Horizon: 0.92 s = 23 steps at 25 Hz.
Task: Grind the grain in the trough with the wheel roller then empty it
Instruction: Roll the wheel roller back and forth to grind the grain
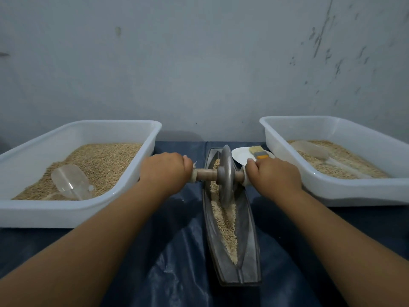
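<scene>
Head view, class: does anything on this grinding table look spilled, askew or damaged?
Nothing stands out. The grain stays inside the long grey metal trough, none on the dark blue sheet. The grey metal wheel roller stands upright in the trough, left hand and right hand gripping its wooden handle.

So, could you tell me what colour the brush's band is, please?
Orange, on the brush lying on the plate; head view.

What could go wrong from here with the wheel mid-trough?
1. Grain is banked along the sides of the narrow trough; a hard roll of the wheel roller may push some over the rim onto the blue cloth.
2. The right hand grips the handle end right beside the white plate holding the brush; a far stroke could knock it.
3. Uneven push from the left hand might tilt the wheel.
</scene>
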{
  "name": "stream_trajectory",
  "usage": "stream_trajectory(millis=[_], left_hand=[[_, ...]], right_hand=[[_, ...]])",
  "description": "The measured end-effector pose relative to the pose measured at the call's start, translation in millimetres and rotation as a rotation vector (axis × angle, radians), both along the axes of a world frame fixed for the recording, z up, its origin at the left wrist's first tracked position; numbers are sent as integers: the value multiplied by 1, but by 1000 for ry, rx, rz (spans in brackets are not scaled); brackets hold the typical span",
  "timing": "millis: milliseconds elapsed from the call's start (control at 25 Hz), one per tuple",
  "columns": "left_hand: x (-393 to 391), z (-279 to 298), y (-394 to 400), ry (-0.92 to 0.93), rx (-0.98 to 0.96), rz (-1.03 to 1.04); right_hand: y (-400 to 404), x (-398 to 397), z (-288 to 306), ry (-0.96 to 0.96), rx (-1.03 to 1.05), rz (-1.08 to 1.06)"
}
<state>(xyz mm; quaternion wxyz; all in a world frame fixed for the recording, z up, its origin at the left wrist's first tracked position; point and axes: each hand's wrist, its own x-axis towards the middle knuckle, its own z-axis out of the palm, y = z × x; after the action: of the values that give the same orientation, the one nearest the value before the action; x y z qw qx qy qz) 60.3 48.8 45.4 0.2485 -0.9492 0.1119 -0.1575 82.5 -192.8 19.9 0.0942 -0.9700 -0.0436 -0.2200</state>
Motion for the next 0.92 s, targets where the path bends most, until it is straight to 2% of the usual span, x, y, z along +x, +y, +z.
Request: stream_trajectory(millis=[120, 240, 280, 360, 440, 560, 680, 800, 920], left_hand=[[-44, -18, 12, 15, -45, -85], [-83, -23, 22, -118, -329, -255], [-87, -23, 24, -176, -322, -331], [-86, -26, 26, -159, -177, -378], [-68, -26, 21, -69, -75, -203], [-20, -22, 11, -70, 38, -6], [9, -5, 2, -18, 4, 24], [-7, -6, 5, 48, -61, 3], [-59, -24, 17, -36, -100, -182]], right_hand=[[-7, -42, 3, 15, -43, 83], [-15, -81, 15, 45, -95, 126], [-17, -86, 18, 64, -109, 125], [-15, -82, 18, 88, -99, 113], [-9, -60, 13, 50, -113, 77], [-1, -16, 4, -62, -104, 8], [5, 11, 6, -48, -49, -24], [5, -6, 9, -3, -56, 8], [-6, -57, 12, 33, -116, 78]])
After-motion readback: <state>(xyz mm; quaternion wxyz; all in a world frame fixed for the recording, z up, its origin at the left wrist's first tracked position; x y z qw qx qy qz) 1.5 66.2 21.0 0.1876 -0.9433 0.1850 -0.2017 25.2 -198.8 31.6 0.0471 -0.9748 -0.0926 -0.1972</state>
